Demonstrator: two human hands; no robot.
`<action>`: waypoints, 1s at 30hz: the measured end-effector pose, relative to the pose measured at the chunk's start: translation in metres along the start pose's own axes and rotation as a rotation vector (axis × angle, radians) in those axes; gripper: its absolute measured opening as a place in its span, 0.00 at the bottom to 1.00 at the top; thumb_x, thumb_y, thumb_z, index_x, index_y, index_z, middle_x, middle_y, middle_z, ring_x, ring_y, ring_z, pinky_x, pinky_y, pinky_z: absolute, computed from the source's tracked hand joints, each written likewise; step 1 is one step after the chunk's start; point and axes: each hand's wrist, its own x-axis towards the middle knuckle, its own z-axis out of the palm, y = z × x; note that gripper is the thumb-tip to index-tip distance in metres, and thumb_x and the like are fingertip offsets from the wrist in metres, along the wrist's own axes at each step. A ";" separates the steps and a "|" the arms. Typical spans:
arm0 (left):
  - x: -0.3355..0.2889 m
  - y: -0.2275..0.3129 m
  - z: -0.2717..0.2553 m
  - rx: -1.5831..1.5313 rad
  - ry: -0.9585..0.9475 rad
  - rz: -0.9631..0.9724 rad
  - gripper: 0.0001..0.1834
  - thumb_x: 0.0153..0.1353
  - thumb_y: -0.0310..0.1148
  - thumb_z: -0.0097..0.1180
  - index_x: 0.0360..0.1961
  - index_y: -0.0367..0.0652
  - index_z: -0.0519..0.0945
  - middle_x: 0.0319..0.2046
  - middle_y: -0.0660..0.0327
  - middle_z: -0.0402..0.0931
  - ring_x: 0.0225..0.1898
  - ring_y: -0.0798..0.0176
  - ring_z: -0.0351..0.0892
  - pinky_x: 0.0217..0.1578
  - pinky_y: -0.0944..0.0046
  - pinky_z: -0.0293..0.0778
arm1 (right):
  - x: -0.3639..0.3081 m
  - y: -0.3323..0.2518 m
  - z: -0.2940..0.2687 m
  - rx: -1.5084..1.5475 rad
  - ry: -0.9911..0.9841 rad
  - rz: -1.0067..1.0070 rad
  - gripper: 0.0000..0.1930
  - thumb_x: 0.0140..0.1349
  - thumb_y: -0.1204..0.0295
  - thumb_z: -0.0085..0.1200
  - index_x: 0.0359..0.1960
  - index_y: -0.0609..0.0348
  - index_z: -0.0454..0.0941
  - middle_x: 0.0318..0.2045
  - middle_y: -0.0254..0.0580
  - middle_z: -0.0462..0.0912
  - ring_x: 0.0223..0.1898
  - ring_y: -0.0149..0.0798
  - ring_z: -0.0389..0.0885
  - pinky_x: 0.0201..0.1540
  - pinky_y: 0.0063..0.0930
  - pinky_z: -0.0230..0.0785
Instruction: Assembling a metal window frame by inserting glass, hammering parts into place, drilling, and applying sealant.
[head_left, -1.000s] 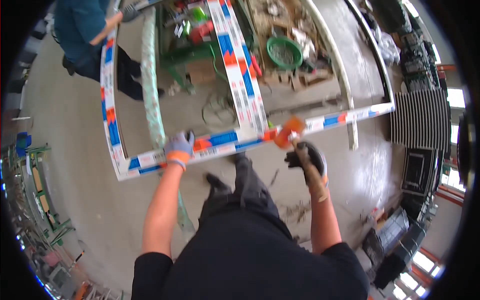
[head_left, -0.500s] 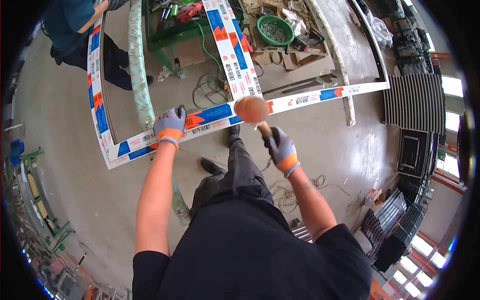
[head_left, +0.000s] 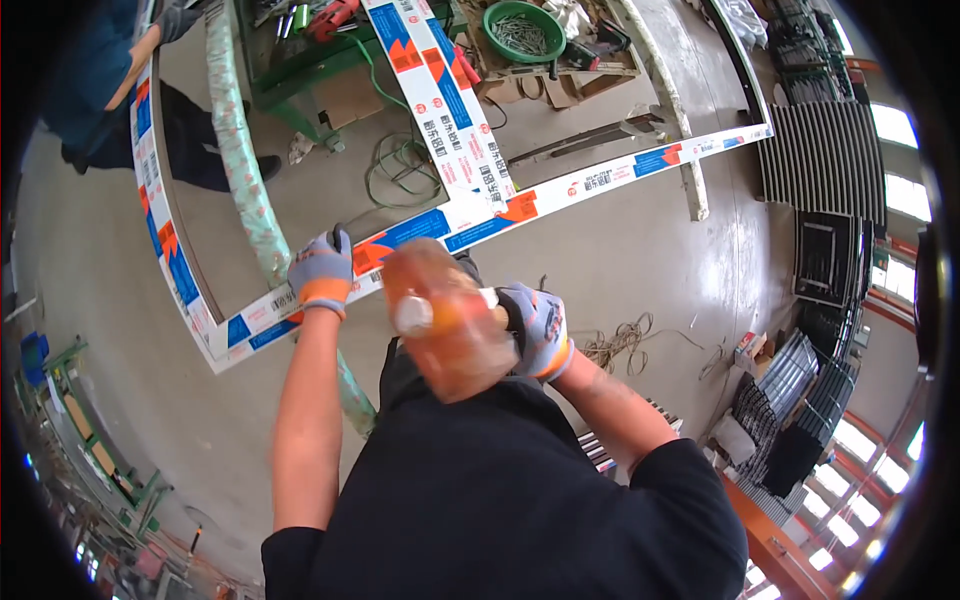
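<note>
The mallet has moved from over the wrapped frame toward the torso, the right hand's grip clenched round its handle; the left hand grasps the frame's near bar. Square blows, clear of the left hand, should work best.

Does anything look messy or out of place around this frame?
Mostly the floor: a greenish cable lies in loose loops, seen through the opening of the frame, and a brown cord sits tangled beyond your right hand. Both look untidy and might trip someone. I see no spill.
</note>
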 end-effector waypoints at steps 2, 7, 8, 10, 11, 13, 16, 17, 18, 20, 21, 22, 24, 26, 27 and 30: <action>0.006 -0.001 0.002 0.004 -0.013 -0.025 0.26 0.67 0.54 0.43 0.34 0.48 0.86 0.34 0.51 0.84 0.39 0.47 0.84 0.44 0.51 0.76 | -0.005 0.039 0.033 -0.226 -0.078 0.272 0.23 0.58 0.64 0.56 0.53 0.61 0.72 0.36 0.54 0.82 0.34 0.55 0.82 0.36 0.43 0.75; -0.004 0.001 0.006 0.035 0.007 0.014 0.27 0.68 0.55 0.42 0.35 0.46 0.85 0.36 0.49 0.84 0.40 0.47 0.84 0.46 0.50 0.76 | -0.006 0.038 0.054 -0.293 -0.095 0.421 0.17 0.66 0.60 0.51 0.47 0.61 0.69 0.35 0.58 0.82 0.35 0.60 0.81 0.37 0.48 0.73; 0.002 0.009 -0.003 0.048 -0.040 0.006 0.27 0.68 0.55 0.41 0.35 0.46 0.86 0.35 0.49 0.84 0.39 0.47 0.84 0.45 0.50 0.77 | 0.001 0.034 0.053 -0.290 -0.099 0.409 0.17 0.66 0.60 0.51 0.47 0.61 0.69 0.35 0.58 0.82 0.35 0.60 0.81 0.37 0.48 0.73; 0.006 0.010 -0.008 0.048 -0.059 0.022 0.27 0.69 0.54 0.39 0.34 0.47 0.86 0.33 0.50 0.84 0.37 0.46 0.84 0.42 0.51 0.78 | 0.010 0.020 0.047 -0.237 -0.263 0.607 0.19 0.67 0.57 0.51 0.47 0.60 0.70 0.38 0.55 0.82 0.38 0.58 0.82 0.40 0.47 0.73; 0.004 0.009 -0.008 0.049 -0.054 0.010 0.27 0.69 0.54 0.39 0.34 0.47 0.86 0.33 0.50 0.84 0.37 0.46 0.84 0.42 0.51 0.78 | 0.010 0.015 0.045 -0.235 -0.268 0.595 0.19 0.67 0.57 0.51 0.47 0.60 0.70 0.38 0.55 0.82 0.38 0.58 0.82 0.40 0.47 0.73; 0.004 0.008 -0.010 0.030 -0.053 -0.012 0.28 0.69 0.55 0.39 0.33 0.47 0.86 0.33 0.49 0.84 0.37 0.46 0.84 0.42 0.51 0.78 | 0.014 0.007 0.040 -0.207 -0.212 0.516 0.18 0.67 0.57 0.52 0.46 0.59 0.72 0.37 0.56 0.82 0.37 0.59 0.81 0.39 0.48 0.72; 0.004 -0.019 -0.001 0.277 -0.078 0.356 0.17 0.58 0.39 0.60 0.48 0.47 0.78 0.37 0.51 0.83 0.39 0.45 0.84 0.37 0.49 0.80 | 0.018 0.001 0.040 -0.196 -0.171 0.420 0.15 0.63 0.64 0.56 0.46 0.59 0.76 0.37 0.58 0.83 0.39 0.61 0.82 0.40 0.47 0.75; 0.000 -0.014 -0.007 0.233 -0.093 0.438 0.26 0.49 0.30 0.64 0.51 0.48 0.73 0.40 0.52 0.81 0.39 0.46 0.84 0.35 0.49 0.81 | 0.017 0.010 0.042 -0.223 -0.140 0.362 0.16 0.63 0.65 0.55 0.49 0.60 0.76 0.37 0.59 0.83 0.40 0.61 0.82 0.39 0.47 0.75; 0.006 -0.012 0.003 0.134 -0.128 0.386 0.22 0.49 0.30 0.64 0.47 0.48 0.75 0.42 0.50 0.80 0.39 0.47 0.84 0.35 0.48 0.80 | 0.023 0.009 0.043 -0.222 -0.118 0.354 0.14 0.65 0.65 0.53 0.47 0.60 0.77 0.35 0.59 0.83 0.37 0.59 0.83 0.37 0.47 0.74; 0.013 -0.008 0.028 -0.035 -0.099 0.283 0.17 0.51 0.37 0.62 0.44 0.49 0.77 0.37 0.54 0.83 0.37 0.48 0.85 0.37 0.51 0.80 | 0.045 0.001 0.039 -0.168 -0.153 0.304 0.11 0.65 0.67 0.53 0.43 0.61 0.79 0.31 0.57 0.83 0.34 0.56 0.84 0.34 0.44 0.74; 0.010 -0.001 0.020 -0.100 -0.054 0.306 0.12 0.54 0.39 0.59 0.40 0.50 0.80 0.33 0.54 0.84 0.37 0.50 0.85 0.38 0.51 0.79 | 0.060 -0.007 0.036 -0.064 -0.176 0.230 0.11 0.64 0.69 0.53 0.44 0.61 0.77 0.30 0.56 0.83 0.33 0.56 0.84 0.35 0.43 0.74; 0.007 -0.006 0.010 -0.167 -0.052 0.319 0.10 0.56 0.39 0.58 0.38 0.50 0.82 0.32 0.54 0.84 0.36 0.52 0.85 0.38 0.52 0.79 | 0.080 -0.014 0.037 -0.088 -0.227 0.111 0.10 0.63 0.71 0.52 0.44 0.61 0.77 0.30 0.55 0.83 0.33 0.57 0.84 0.35 0.42 0.74; -0.001 -0.023 0.036 -0.166 0.105 0.301 0.11 0.59 0.40 0.57 0.38 0.49 0.84 0.32 0.56 0.85 0.36 0.54 0.85 0.39 0.54 0.79 | 0.125 -0.046 0.049 0.006 -0.325 -0.121 0.11 0.61 0.74 0.53 0.44 0.61 0.75 0.31 0.55 0.82 0.34 0.59 0.82 0.37 0.43 0.74; 0.005 0.004 0.030 0.149 -0.013 0.056 0.21 0.58 0.46 0.59 0.50 0.48 0.83 0.41 0.60 0.84 0.44 0.57 0.83 0.48 0.60 0.77 | 0.170 -0.054 0.068 -0.116 -0.544 -0.301 0.11 0.59 0.71 0.56 0.43 0.60 0.76 0.32 0.53 0.82 0.35 0.59 0.81 0.37 0.42 0.73; 0.005 0.001 0.051 0.131 0.008 -0.021 0.21 0.58 0.46 0.59 0.50 0.48 0.83 0.41 0.60 0.84 0.44 0.57 0.83 0.48 0.60 0.77 | 0.195 -0.068 0.085 -0.189 -0.629 -0.443 0.12 0.59 0.69 0.56 0.43 0.59 0.76 0.32 0.53 0.81 0.35 0.59 0.81 0.37 0.42 0.73; 0.010 0.002 0.108 -0.374 0.029 -0.041 0.21 0.61 0.47 0.52 0.51 0.50 0.75 0.47 0.56 0.77 0.50 0.55 0.76 0.54 0.55 0.69 | 0.250 -0.082 0.146 -0.431 -0.927 -0.637 0.17 0.62 0.60 0.52 0.47 0.58 0.72 0.34 0.53 0.82 0.36 0.56 0.82 0.38 0.45 0.73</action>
